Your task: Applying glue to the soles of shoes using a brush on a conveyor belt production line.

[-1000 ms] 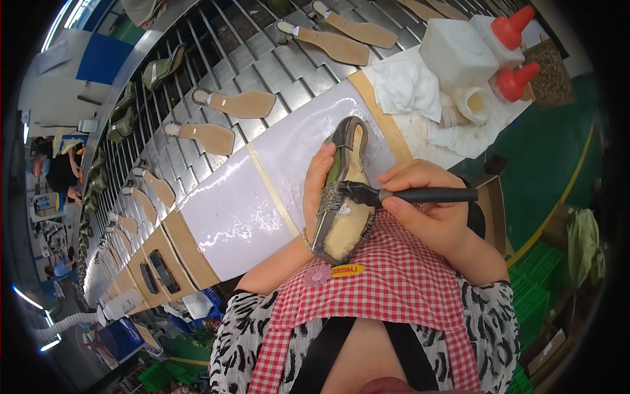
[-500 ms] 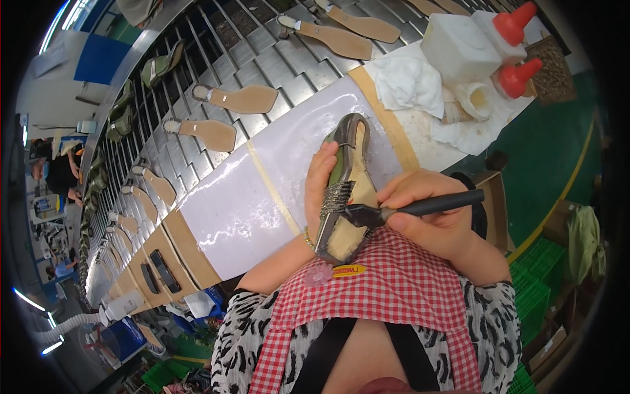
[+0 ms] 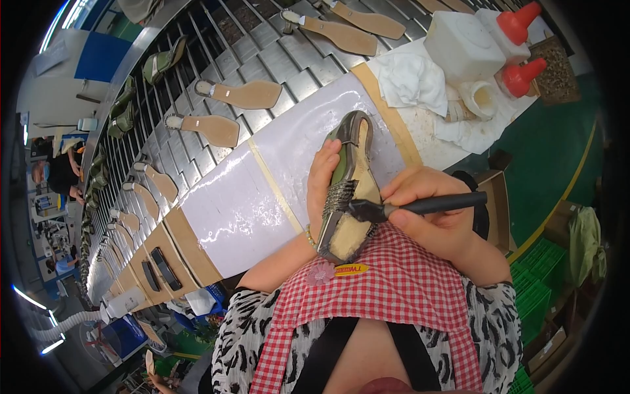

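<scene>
The left hand (image 3: 323,187) is gripping the shoe (image 3: 348,187) sole-up, heel toward the body, while the right hand (image 3: 430,210) is pinching a brush (image 3: 367,210) lying crosswise on its middle.

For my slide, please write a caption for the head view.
Left hand holds a shoe while right hand brushes it.

A red-and-white checked apron (image 3: 394,295) with a pink flower badge (image 3: 320,274) covers a black-and-white patterned top (image 3: 246,328).
</scene>
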### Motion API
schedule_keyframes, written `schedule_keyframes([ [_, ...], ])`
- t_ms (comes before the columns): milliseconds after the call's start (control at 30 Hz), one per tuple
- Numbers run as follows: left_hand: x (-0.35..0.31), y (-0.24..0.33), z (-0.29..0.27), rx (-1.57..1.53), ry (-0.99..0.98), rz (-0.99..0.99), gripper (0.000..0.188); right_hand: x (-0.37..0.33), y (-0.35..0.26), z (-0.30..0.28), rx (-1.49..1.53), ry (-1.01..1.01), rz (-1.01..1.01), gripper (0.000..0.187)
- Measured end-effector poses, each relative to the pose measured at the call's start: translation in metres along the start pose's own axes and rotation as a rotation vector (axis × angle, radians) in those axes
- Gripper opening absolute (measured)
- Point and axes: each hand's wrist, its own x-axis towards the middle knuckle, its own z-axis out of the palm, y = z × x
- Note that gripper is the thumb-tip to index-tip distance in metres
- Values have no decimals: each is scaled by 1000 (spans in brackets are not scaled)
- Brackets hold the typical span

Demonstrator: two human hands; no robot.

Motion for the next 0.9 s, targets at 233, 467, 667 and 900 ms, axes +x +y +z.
schedule_keyframes([
  [233, -5, -7, -6, -45, -12, 22, 77, 6, -10, 5, -397, 51, -156, 16],
  [467, -6, -1, -11, -41, 4, 54, 75, 6, -20, 17, -380, -157, -263, 21],
  [667, -10, 1, -16, 26, -15, 1, 74, 4, -4, 18, -91, -33, -50, 16],
  [900, 2, 10, -21, 118, 22, 41, 70, 8, -17, 17, -343, -184, -181, 15],
])
